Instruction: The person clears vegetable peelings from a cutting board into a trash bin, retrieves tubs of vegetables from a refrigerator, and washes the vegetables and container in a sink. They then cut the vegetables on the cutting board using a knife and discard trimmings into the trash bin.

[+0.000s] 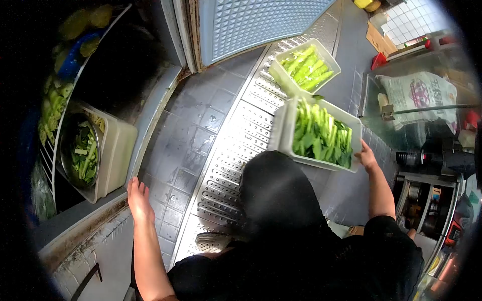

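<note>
My right hand (366, 156) grips the near right corner of a white tub (287, 131) full of leafy green stalks, held low over the floor just beyond my raised knee (276, 193). My left hand (138, 198) is flat with its fingers apart on the edge of a tiled ledge (95, 241), holding nothing. A second white tub of greens (281, 75) sits on the metal drain grating (236, 145) further ahead.
On the ledge at left a white bin (118, 150) holds a metal bowl of cut greens (83, 150), beside a wire rack of vegetables (50, 110). A white sack (419, 93) and shelving stand at right. My shoe (213, 242) rests on the grating over grey floor tiles.
</note>
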The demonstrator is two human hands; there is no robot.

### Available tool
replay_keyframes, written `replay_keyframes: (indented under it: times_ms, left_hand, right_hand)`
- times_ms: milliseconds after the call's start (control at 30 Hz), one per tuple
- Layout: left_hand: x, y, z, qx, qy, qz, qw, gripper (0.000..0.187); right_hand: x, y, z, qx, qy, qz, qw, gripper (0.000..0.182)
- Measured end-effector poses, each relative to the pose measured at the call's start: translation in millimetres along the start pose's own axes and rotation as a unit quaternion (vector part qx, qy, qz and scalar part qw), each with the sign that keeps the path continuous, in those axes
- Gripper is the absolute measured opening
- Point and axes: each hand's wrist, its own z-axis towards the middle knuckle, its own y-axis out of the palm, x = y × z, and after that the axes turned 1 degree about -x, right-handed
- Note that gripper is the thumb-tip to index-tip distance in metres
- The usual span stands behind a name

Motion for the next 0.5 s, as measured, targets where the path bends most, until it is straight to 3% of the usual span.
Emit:
replay_keyframes:
  times_ms: [133,233,300,333,400,500]
  left_hand:
    - [-6,0,2,0.004,-0.019,0.006,1.000,0.070]
    - [-9,0,2,0.005,-0.036,0.008,0.999,0.071]
    - [-5,6,4,-0.008,-0.031,0.019,0.999,0.072]
    - [-5,9,4,-0.017,-0.022,0.023,0.999,0.072]
    - [-4,16,1,-0.028,0.001,0.030,0.999,0.074]
    - [9,28,-4,-0.071,0.031,0.071,0.994,0.073]
  right_hand:
    - [93,-57,-16,0.077,0.008,-0.142,0.987,0.075]
    - [109,-72,-27,0.325,0.259,-0.247,0.875,0.077]
    - [101,-72,-19,0.388,0.321,-0.252,0.826,0.078]
    - [87,-75,-4,0.376,0.301,-0.237,0.844,0.077]
    - [55,-65,28,0.440,0.048,-0.318,0.838,0.073]
    - [-89,-2,42,0.365,-0.212,-0.259,0.869,0.068]
